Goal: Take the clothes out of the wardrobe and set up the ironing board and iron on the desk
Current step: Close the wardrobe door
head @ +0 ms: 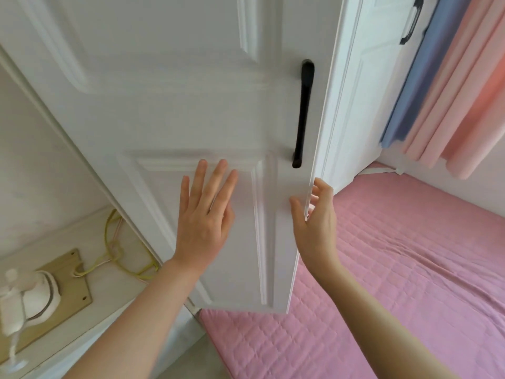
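A white panelled wardrobe door (pixel 169 110) with a long black handle (pixel 302 113) fills the middle of the view and stands partly swung out. My left hand (pixel 206 214) lies flat on the door's lower panel, fingers spread. My right hand (pixel 317 217) curls around the door's free edge below the handle, thumb on the front face and fingers behind. On the desk at the lower left sits a small white iron (pixel 27 299) on a tan board (pixel 68 283). No clothes inside the wardrobe are visible.
A bed with a pink quilted cover (pixel 396 283) lies right of the door. Blue and pink curtains (pixel 448 83) hang at the upper right beside a second white door with a black handle (pixel 411 21). Yellow hangers (pixel 120 253) lie on the white desk (pixel 82 351).
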The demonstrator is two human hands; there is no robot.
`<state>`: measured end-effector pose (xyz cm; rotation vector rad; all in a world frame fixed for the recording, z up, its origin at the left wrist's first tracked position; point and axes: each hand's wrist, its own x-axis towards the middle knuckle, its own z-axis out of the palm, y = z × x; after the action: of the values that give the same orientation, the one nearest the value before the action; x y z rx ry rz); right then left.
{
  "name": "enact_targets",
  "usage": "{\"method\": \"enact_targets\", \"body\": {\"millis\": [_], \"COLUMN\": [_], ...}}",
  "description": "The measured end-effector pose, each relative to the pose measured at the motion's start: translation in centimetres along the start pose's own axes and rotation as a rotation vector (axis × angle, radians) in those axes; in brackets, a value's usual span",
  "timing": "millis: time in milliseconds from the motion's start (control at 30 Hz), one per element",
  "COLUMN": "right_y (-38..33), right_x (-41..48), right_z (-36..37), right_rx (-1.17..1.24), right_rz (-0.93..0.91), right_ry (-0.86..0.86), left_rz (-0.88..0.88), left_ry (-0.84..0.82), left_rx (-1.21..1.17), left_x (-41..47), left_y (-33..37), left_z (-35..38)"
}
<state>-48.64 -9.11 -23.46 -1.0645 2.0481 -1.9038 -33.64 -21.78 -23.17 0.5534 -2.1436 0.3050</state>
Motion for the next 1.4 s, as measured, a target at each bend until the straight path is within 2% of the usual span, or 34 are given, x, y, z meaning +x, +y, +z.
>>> {"method": "enact_targets", "body": {"millis": [300,567,1033,1400], "right_y": [1.2,1.8,4.6,5.8], "right_x": [6.0,7.3,12.2,14.7], "right_z": [2.7,6.4,12.5,15.9], "right_rx": [-0.152,-0.442,-0.558,-0.545], "right_rz": [-0.010,-0.413,-0.469,-0.545], "right_ry": [-0.143,-0.327,-0.394,-0.399], "left_rz": [-0.089,-0.145,-0.204,-0.246], "left_ry": [-0.058,-0.166,-0.120,-0.134], "left_rx": [0.234,0.415,0.578,0.619], "left_x": [1.9,2.3,3.3,3.9], "left_y": [-3.2,-6.4,-8.7,-9.5], "left_z": [2.1,4.0,7.4,8.3]}}
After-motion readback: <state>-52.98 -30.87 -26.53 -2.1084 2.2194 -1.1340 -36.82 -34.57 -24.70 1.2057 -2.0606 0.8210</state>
